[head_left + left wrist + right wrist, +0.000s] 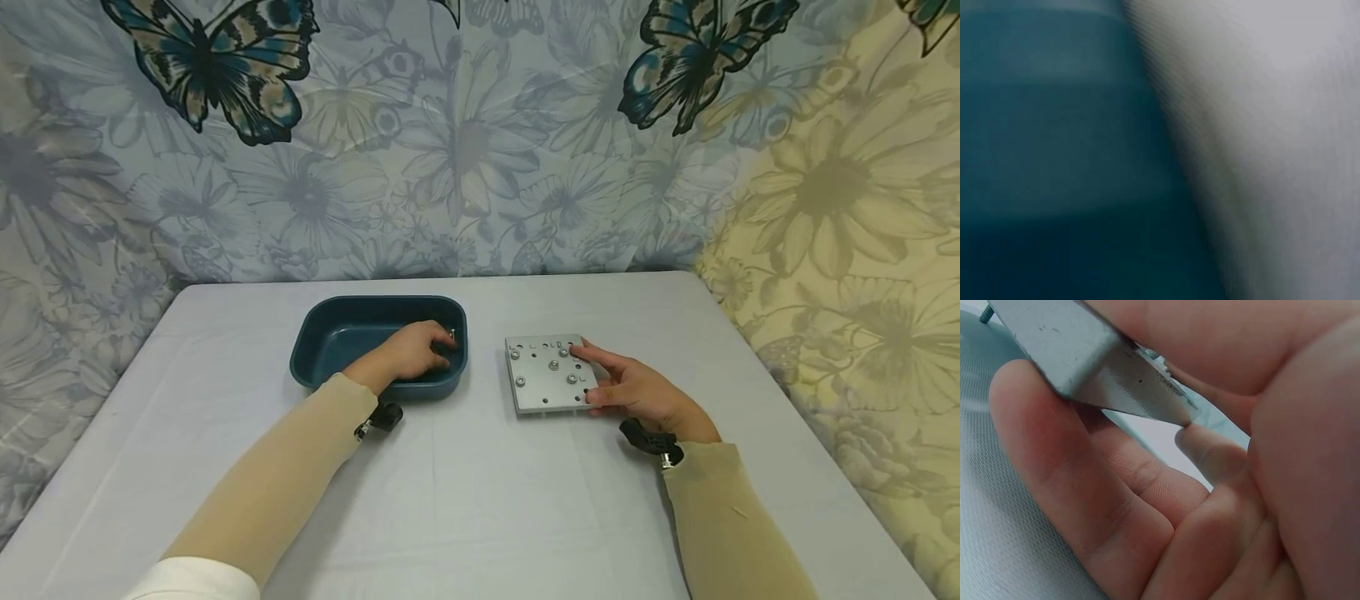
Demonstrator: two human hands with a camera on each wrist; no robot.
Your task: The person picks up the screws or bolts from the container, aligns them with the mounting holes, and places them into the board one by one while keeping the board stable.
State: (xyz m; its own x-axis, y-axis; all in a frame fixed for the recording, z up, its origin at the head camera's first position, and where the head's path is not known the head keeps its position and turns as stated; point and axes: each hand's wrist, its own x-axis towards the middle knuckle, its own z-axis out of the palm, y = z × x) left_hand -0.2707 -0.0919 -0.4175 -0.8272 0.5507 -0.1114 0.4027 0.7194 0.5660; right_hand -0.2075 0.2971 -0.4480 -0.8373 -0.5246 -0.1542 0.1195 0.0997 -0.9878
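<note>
A silver metal plate (551, 379) with holes and several bolts in its top face is gripped at its right edge by my right hand (637, 387), thumb at the near corner and a finger on top. The right wrist view shows the fingers (1060, 456) around the plate's corner (1079, 356), with a threaded bolt (986, 314) sticking out below. Inside a dark teal bin (322, 310), my left hand (408, 350) reaches to the right end with bent fingers. A small shiny piece (452, 333) shows by its fingertips; I cannot tell whether they pinch it.
A white cloth covers the table (465, 500). Behind it hangs a flowered curtain (465, 167) with butterflies, continuing along both sides. The bin wall (1054, 150) fills the left of the blurred left wrist view. Both wrists wear black camera straps.
</note>
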